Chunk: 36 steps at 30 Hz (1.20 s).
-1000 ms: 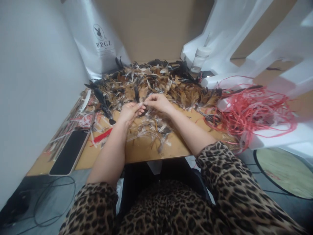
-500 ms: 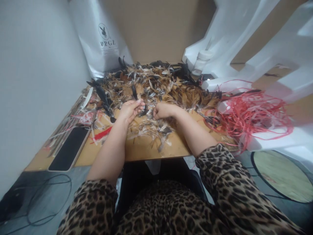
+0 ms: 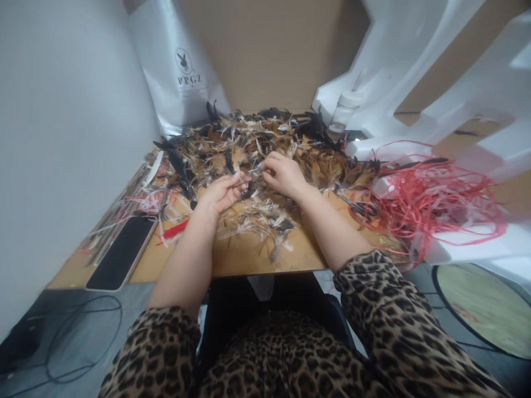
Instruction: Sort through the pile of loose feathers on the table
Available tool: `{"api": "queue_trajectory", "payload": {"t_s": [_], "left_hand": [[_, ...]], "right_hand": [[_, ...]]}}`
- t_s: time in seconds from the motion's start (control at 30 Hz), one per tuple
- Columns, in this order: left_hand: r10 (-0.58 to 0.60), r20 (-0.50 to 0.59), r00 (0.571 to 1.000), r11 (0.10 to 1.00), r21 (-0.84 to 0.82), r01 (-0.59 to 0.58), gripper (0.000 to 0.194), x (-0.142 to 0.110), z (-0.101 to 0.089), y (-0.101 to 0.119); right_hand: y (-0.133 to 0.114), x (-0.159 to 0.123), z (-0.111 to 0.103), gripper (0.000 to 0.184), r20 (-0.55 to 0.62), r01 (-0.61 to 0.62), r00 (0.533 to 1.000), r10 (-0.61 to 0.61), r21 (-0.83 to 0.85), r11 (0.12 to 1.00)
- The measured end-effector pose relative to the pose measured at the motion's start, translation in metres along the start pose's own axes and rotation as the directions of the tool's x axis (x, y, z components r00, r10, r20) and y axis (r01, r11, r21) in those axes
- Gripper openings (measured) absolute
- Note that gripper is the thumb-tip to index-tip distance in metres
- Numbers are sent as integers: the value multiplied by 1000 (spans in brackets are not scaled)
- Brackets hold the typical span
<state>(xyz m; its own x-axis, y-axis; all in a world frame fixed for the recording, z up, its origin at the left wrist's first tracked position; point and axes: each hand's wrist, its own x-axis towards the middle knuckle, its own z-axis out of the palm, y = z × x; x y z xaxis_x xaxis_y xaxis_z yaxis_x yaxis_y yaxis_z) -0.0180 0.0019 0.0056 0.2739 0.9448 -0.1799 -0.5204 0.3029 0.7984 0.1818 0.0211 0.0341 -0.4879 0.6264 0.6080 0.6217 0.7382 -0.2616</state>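
A broad pile of brown, black and whitish feathers [image 3: 265, 132] covers the back of the wooden table. In front of it my left hand [image 3: 224, 192] is palm-up, thumb and fingers pinched on a feather; brown and black plumes show just above the fingertips, and I cannot tell whether these belong to it. My right hand [image 3: 284, 174] is close beside it, knuckles up. Its fingertips close on a thin pale strand, likely a feather's end, in the narrow gap between the hands. Loose feather scraps [image 3: 269, 218] lie on the table below my hands.
A phone [image 3: 122, 251] lies at the left, near a red strip [image 3: 175, 229]. Scissors [image 3: 360, 205] rest right of the feathers, beside a tangle of pink-red ribbon [image 3: 440, 199]. A clear jar [image 3: 345, 110] and a white printed bag [image 3: 188, 105] stand behind.
My right hand has risen from the scraps and moved up beside my left fingertips. The left hand has stayed nearly in place, its fingers still pinched. The view has shifted slightly.
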Motion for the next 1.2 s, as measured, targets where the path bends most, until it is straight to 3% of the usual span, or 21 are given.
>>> {"api": "queue_trajectory", "payload": {"t_s": [0.1,0.23,0.37,0.47,0.53,0.6,0.7,0.77,0.93,1.2], "left_hand": [[-47,36,998,998,-40,48,8,-3,0,1],[-59,5,998,998,-15,59,7,-5,4,-1],[-3,-2,1000,1000,16,3,6,-3,7,-3],[100,-26,995,994,56,-98,7,0,7,-3],[160,-58,985,981,117,-152,9,1,8,-4],[199,-78,977,963,198,-180,14,1,10,-6],[233,-61,970,928,311,-204,21,0,13,-9],[244,-40,969,908,360,-214,24,0,15,-11],[236,-45,971,874,447,-192,25,-1,16,-12],[170,-31,985,904,402,-143,24,-2,15,-15]], "right_hand": [[-1,-2,2,21,27,62,998,-58,-162,985],[-5,-5,9,24,66,122,992,-110,-204,971],[-9,-6,15,23,-28,27,999,-28,-48,999],[-11,-2,18,21,-148,-148,972,182,215,965],[-11,1,20,21,-93,-291,926,365,437,851],[-10,3,24,25,133,-456,861,490,627,631],[-8,2,33,32,462,-623,749,475,735,267],[-8,1,39,32,535,-636,722,440,762,117],[-10,1,41,20,597,-635,685,417,770,-59],[-8,1,39,21,662,-646,669,338,743,-176]]}}
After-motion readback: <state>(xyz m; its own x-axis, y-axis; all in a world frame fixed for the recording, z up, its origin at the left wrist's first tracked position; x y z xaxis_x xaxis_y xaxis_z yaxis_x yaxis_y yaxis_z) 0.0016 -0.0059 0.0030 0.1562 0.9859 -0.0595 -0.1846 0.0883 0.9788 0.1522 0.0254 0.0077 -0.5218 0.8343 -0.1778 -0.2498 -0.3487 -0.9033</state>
